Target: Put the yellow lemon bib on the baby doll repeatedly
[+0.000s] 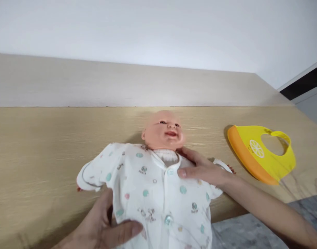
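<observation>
A baby doll (164,130) lies on its back on a light wooden table (39,145), head toward the wall. It wears a white romper (148,186) with coloured dots. My right hand (200,167) lies flat on the doll's chest and shoulder beside the collar, fingers stretched out. My left hand (106,226) grips the doll's side lower down, thumb pressed over the romper cloth.
A yellow silicone bib (262,154) with an orange pocket rim and a lemon print lies on the table to the right. A wooden back panel (122,83) rises behind the table. Grey marbled floor (251,228) shows past the table's front edge at the lower right.
</observation>
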Demonstrator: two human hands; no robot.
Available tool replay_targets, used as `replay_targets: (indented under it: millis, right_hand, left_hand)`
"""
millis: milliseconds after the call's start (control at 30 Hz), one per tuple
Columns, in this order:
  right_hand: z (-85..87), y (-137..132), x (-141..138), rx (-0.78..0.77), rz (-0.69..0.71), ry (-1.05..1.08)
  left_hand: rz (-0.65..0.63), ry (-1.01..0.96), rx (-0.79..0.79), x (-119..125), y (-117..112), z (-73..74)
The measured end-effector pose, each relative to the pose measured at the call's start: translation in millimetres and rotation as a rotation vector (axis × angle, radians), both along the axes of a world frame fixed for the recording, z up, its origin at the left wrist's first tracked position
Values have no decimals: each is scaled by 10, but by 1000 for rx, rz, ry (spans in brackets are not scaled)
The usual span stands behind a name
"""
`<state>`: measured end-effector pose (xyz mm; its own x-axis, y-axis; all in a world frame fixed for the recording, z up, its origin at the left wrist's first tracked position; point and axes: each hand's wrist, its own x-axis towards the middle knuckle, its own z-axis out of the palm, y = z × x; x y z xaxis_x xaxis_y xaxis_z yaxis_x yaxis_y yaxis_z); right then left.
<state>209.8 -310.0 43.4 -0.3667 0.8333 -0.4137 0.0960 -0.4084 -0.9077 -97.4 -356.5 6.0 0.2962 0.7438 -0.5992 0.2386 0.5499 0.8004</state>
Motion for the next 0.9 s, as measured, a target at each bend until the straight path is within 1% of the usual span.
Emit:
replay_targets:
  millis: [33,100,167,267,367,433,533,600,667,767,900]
  right_hand:
    - [20,34,6,10,-28,-12]
    - [62,120,25,17,-81,-30]
    - [104,230,42,18,-152,-52]
    - [172,443,47,-6,-249,-57]
    - [250,711,26,-23,-242,14]
    - [299,907,13,6,-216,35]
    - [345,1204,11,63,-186,8]
    - [345,1395,18,73,-170,-8]
    - [324,1573,28,73,-151,-1]
    - [286,1806,40,77,-119,-12]
    - [280,2050,36,121,-112,-86]
  left_hand:
    - [56,-64,-17,66,78,78]
    - [102,-165,-23,182,241,212]
    - [99,-148,84,262,397,302]
    - [75,-68,267,339,603,369]
    - [110,-112,310,427,791,419]
    - [160,-190,308,504,922,460]
    - [212,-299,312,609,1148,509]
    - [201,-349,335,650,1321,510]
    - [172,-384,373,667,1503,477]
    - [141,-404,424,674,1769,383]
    - [159,-389,467,695,2046,260]
